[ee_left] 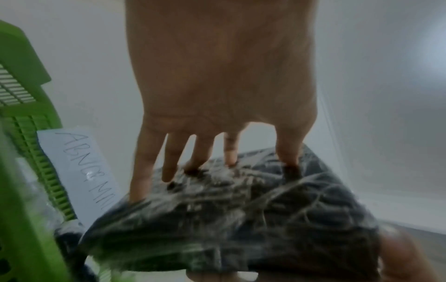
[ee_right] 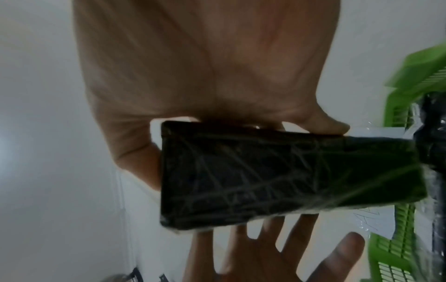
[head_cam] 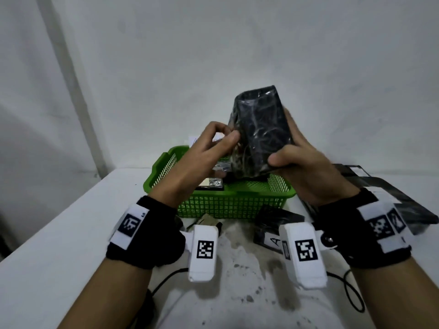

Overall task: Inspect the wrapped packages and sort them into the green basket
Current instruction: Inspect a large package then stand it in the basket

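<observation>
A black package (head_cam: 263, 129) wrapped in crinkled clear plastic is held upright in the air above the green mesh basket (head_cam: 237, 193). My right hand (head_cam: 285, 143) grips its lower right side, with the thumb across the front and the fingers behind. My left hand (head_cam: 229, 136) pinches the loose wrap on its left edge. In the left wrist view the fingertips (ee_left: 229, 160) press on the package (ee_left: 241, 219). The right wrist view shows the package (ee_right: 265, 171) lying across my palm, with the basket (ee_right: 422, 72) at the right.
A small wrapped packet (head_cam: 211, 184) lies inside the basket. More black packages (head_cam: 278, 222) sit in front of it, one by a paper marked "A" (head_cam: 273, 241), and others lie at the right (head_cam: 392, 198). A handwritten label (ee_left: 82, 171) stands behind the basket. Cables (head_cam: 351, 293) trail near me.
</observation>
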